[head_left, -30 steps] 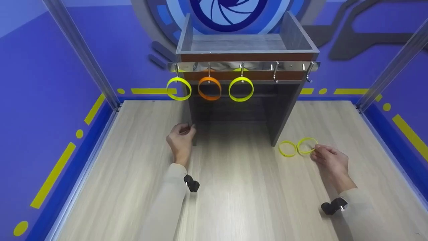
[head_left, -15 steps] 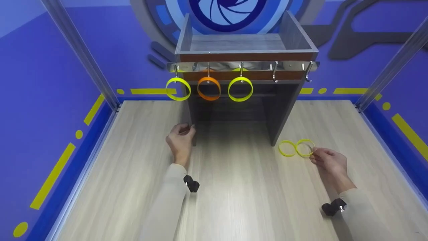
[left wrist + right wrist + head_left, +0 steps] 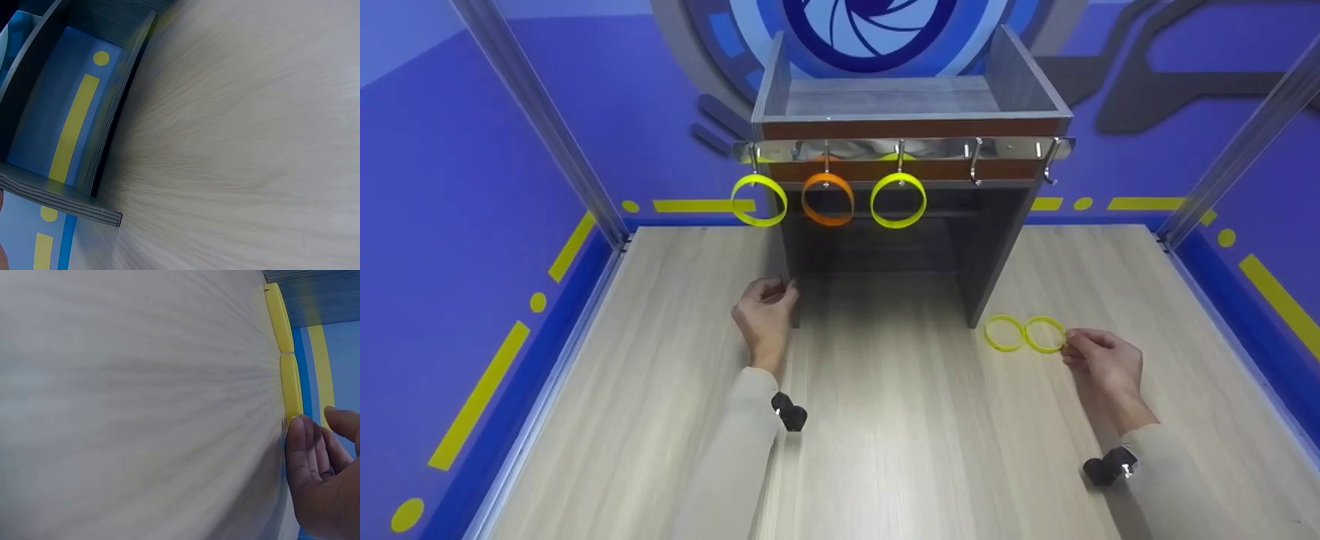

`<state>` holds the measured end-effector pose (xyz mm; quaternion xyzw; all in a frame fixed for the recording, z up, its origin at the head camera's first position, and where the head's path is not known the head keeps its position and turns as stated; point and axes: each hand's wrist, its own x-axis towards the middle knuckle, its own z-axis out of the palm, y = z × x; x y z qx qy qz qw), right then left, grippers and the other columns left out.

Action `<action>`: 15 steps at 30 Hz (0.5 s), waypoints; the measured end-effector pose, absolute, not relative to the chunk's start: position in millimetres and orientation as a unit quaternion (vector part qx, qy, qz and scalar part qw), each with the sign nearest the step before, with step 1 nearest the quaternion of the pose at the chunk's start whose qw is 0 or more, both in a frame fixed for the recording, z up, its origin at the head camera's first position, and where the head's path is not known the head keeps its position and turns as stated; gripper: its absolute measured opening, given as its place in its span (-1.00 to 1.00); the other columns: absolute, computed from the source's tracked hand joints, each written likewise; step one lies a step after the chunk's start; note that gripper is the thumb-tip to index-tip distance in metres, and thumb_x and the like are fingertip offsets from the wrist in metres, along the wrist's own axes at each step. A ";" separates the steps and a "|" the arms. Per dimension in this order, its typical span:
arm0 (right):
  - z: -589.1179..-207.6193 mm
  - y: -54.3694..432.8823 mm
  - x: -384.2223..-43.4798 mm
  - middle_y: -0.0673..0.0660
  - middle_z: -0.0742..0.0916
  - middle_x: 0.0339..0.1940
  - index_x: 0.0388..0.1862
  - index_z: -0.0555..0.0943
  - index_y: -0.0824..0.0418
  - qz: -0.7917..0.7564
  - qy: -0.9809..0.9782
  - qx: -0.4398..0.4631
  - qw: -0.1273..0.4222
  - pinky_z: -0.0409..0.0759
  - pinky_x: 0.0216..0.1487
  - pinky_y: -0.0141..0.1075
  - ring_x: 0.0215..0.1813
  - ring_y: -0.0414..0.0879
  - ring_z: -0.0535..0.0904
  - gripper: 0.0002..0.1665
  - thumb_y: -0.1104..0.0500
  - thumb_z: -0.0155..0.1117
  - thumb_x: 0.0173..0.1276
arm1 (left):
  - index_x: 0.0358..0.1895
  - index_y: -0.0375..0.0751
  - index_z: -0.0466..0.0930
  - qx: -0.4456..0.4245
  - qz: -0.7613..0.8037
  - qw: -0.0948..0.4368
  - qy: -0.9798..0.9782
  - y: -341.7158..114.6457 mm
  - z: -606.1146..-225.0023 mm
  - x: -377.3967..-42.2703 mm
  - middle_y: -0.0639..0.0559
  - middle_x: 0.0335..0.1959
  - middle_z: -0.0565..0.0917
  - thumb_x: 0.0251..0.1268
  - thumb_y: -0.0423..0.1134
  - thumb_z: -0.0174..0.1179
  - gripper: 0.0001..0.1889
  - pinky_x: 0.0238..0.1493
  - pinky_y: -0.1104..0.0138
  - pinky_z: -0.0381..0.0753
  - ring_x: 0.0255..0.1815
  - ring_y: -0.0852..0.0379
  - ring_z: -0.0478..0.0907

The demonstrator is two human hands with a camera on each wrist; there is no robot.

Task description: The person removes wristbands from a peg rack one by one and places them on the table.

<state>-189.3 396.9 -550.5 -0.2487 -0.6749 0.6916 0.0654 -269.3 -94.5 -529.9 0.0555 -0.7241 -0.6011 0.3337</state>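
Note:
Two yellow rings lie flat side by side on the table, right of the cabinet: a left ring [image 3: 1003, 350] and a right ring [image 3: 1044, 350]. My right hand [image 3: 1106, 367] is at the outer edge of the right ring. In the right wrist view its fingertips [image 3: 295, 424] are right at the end of the band, and the thumb stands apart from them. My left hand [image 3: 765, 319] is loosely curled beside the front edge of the cabinet's left panel [image 3: 790, 255]. Only slivers of it show in the left wrist view.
A grey wooden cabinet [image 3: 1009, 240] stands at the back. Its metal hook rail [image 3: 937, 150] carries a yellow ring [image 3: 759, 223], an orange ring [image 3: 829, 223] and another yellow ring [image 3: 898, 225]. Two hooks on the right are bare. Blue walls [image 3: 495, 187] enclose the table.
The right ring, tilted up in my right hand's fingers a second ago, is down flat beside the left one. My right hand has let go and drawn slightly right. The left hand has stayed put.

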 end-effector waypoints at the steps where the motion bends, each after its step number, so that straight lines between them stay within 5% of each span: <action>1: -549.2 396.9 -189.1 0.03 0.83 -0.31 0.08 0.68 0.38 0.690 -0.676 -0.250 0.067 0.79 -0.12 -0.34 -0.26 -0.17 0.81 -0.73 0.27 0.42 0.50 | -0.36 -0.34 0.76 0.056 -0.601 0.334 -0.724 -94.4 -529.9 -269.4 -0.13 -0.37 0.80 0.08 -0.43 0.56 -0.87 -0.31 0.44 0.74 -0.35 -0.16 0.80; 15: -511.9 373.3 -183.7 0.00 0.84 -0.17 0.24 0.57 0.54 0.698 -0.688 -0.154 0.124 0.74 -0.01 -0.40 -0.19 -0.25 0.79 -0.50 0.27 0.46 0.46 | -0.34 -0.33 0.77 0.048 -0.598 0.332 -0.727 -95.2 -529.6 -268.7 -0.10 -0.37 0.80 0.10 -0.47 0.55 -0.88 -0.30 0.41 0.76 -0.35 -0.05 0.81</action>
